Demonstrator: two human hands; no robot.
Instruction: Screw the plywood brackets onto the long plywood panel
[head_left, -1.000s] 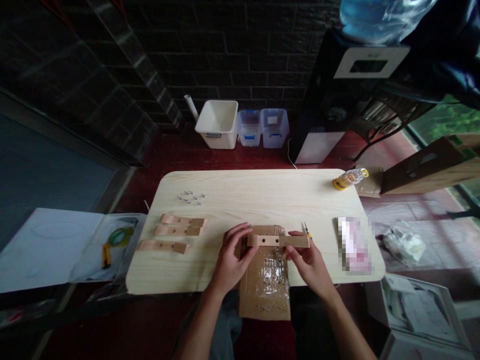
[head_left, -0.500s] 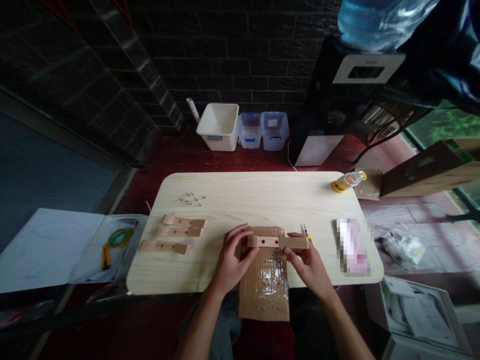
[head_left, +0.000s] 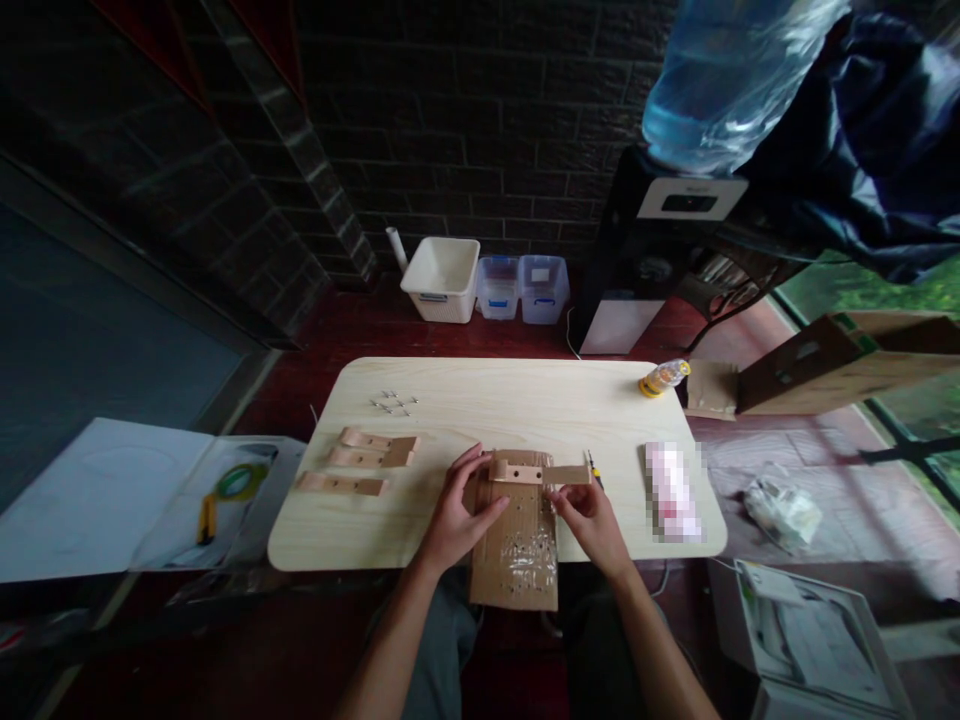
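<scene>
A pale wooden strip (head_left: 517,473) with two dark holes lies across the upper part of a tape-covered cardboard piece (head_left: 517,585). The cardboard bears many small holes and overhangs the table's front edge. My left hand (head_left: 455,515) rests at the cardboard's left edge, thumb and index finger apart, the index tip close to the strip's left end. My right hand (head_left: 592,520) is just below the strip's right end, fingers curled and thumb against index; anything between them is too small to make out. A screwdriver (head_left: 595,473) with a yellow-black handle lies partly hidden behind that hand.
Several similar wooden strips (head_left: 375,452) lie at the table's left, with several small metal screws (head_left: 394,404) behind them. A plastic bottle (head_left: 664,379) stands tilted-looking at the back right. A blurred pinkish object (head_left: 673,492) is on the right. Bins (head_left: 442,290) stand beyond the table (head_left: 487,395).
The head view has shifted, so the table appears slightly lower and to the left. My right fingers have curled in beneath the strip's right part; the left hand stays beside the cardboard.
</scene>
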